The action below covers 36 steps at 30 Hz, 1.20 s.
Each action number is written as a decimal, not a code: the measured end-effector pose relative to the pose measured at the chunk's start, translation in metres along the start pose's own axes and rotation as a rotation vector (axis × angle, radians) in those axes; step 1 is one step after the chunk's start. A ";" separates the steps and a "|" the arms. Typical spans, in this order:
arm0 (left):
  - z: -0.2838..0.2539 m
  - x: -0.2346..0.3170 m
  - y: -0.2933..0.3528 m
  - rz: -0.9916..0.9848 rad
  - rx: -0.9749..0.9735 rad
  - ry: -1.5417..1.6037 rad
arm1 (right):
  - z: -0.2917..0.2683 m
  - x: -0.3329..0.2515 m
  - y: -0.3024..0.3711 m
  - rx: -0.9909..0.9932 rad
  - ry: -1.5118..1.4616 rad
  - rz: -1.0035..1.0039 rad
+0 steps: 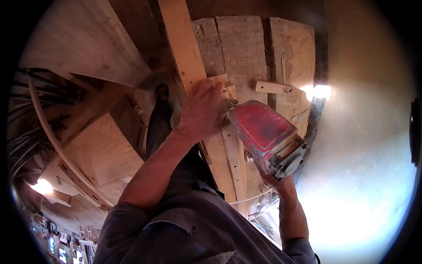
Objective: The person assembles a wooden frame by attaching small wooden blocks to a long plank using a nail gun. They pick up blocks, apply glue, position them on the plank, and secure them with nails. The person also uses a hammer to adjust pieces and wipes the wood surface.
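A worn red nail gun (263,125) tilts across the middle, its nose against small wooden blocks (222,79). My right hand (276,179) holds it from below, with most fingers hidden behind the tool's body. My left hand (198,112) is closed over the edge of a long wooden board (183,46), its fingertips beside the blocks and the nose. The thumb side is partly blurred. Towards me, a wooden strip with holes (233,158) runs along the bench.
Beneath the work is a scarred workbench (246,48) with gaps between its planks. A loose wooden block (269,87) lies right of the nose. A pale wall (360,132) rises at the right. Left stand a large wooden panel (88,39) and a plywood box (110,149).
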<state>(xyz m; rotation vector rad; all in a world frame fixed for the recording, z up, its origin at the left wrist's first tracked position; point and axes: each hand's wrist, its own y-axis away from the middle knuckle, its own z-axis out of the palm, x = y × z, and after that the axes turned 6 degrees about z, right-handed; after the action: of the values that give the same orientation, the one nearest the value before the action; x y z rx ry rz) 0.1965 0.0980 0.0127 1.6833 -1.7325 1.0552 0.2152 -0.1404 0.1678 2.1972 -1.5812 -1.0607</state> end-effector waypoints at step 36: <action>0.004 0.002 0.004 -0.067 -0.032 0.058 | 0.025 0.005 0.035 0.144 -0.216 0.120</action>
<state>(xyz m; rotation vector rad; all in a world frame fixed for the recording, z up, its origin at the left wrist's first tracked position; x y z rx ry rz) 0.1927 0.0934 0.0117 1.6624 -1.6370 1.0310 0.1738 -0.1524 0.1673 2.1025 -1.9113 -1.2168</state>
